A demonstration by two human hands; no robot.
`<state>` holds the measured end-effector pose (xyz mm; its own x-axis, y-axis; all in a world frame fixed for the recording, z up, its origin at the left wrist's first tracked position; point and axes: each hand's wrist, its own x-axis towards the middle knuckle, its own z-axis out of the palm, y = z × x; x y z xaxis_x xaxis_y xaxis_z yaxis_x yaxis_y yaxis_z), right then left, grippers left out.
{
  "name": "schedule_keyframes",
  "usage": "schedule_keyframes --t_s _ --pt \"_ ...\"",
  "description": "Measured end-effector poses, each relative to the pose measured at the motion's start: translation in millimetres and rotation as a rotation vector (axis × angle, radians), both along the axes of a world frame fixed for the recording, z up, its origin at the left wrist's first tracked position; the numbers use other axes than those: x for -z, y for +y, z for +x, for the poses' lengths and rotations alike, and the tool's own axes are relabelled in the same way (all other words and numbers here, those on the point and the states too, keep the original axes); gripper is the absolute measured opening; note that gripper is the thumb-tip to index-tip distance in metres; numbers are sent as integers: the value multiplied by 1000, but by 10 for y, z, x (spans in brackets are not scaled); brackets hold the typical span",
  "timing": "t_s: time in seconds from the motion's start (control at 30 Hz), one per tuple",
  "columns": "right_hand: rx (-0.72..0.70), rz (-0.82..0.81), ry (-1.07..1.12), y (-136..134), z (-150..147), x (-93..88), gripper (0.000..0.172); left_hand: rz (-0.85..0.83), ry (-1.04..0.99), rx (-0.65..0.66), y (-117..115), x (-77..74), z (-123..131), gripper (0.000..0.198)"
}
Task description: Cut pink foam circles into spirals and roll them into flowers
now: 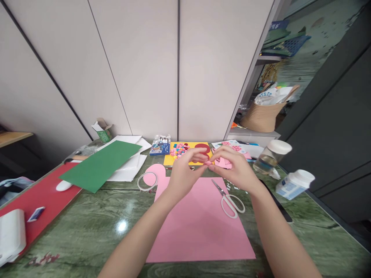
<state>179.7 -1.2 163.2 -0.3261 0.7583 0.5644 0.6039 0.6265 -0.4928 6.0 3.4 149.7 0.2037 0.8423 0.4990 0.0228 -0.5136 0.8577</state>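
My left hand (187, 170) and my right hand (232, 166) meet over the far edge of a pink paper sheet (199, 227). Between their pinched fingertips is a small pink piece (208, 163), seemingly paper; its exact shape is too small to tell. White-handled scissors (228, 200) lie on the sheet below my right hand, blades pointing away to the left. Left of my left hand are a roll of tape (147, 189) and a round pink paper cutout (158, 170). Behind my hands, colourful pompoms (178, 150) and red round pieces (203, 147) rest on yellow paper (169, 160).
Green paper (101, 164) overlaps white sheets (130, 170) at left, near a red sheet (66, 177). A marker box (160, 148) stands at the back. On the right are a jar (268, 158), a white bottle (295, 183) and a dark phone-like slab (278, 204).
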Motion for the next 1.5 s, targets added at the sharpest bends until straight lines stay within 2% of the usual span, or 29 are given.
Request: schedule_keyframes --t_s 0.33,0.47,0.57,0.77,0.9,1.13,1.5 --pt "-22 -11 141 32 -4 30 9 -64 -127 14 -18 65 54 30" --pt "-11 12 147 32 -29 39 9 -11 -146 -13 -3 74 64 29" --pt "38 82 62 15 -52 44 7 100 -47 -95 21 97 60 29" --pt "155 260 -200 -10 -101 62 10 509 325 -338 83 247 72 33" --pt "159 351 -274 -5 -76 59 7 610 379 -393 71 268 73 32" --pt "23 385 -155 -19 10 3 7 432 164 -286 -45 93 52 31" --pt "-40 286 34 -70 6 -39 7 234 -121 -67 -114 45 52 32"
